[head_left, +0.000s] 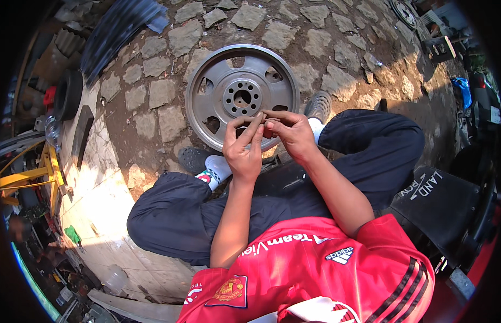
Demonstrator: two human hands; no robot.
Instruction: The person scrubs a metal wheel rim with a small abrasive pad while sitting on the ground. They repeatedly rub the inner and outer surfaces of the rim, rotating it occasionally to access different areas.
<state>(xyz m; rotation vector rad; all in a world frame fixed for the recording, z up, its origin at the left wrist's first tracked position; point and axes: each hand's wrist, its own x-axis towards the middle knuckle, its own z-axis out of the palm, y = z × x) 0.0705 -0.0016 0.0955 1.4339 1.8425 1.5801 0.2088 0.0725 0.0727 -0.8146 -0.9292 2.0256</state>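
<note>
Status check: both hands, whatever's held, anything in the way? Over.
Right hand pinching small red piece, left hand up close. Grey round metal wheel rim below, on stone paving. Nothing visibly blocking either hand.

Hard daylight, high contrast: pale slab at left glares close to blown-out and sun patches hit the stones at right, while the wheel sits in even shade. Middle is reasonably sharp, though the small red piece is too tiny to resolve. Fisheye bends straight edges; rim goes soft, then black.
</note>
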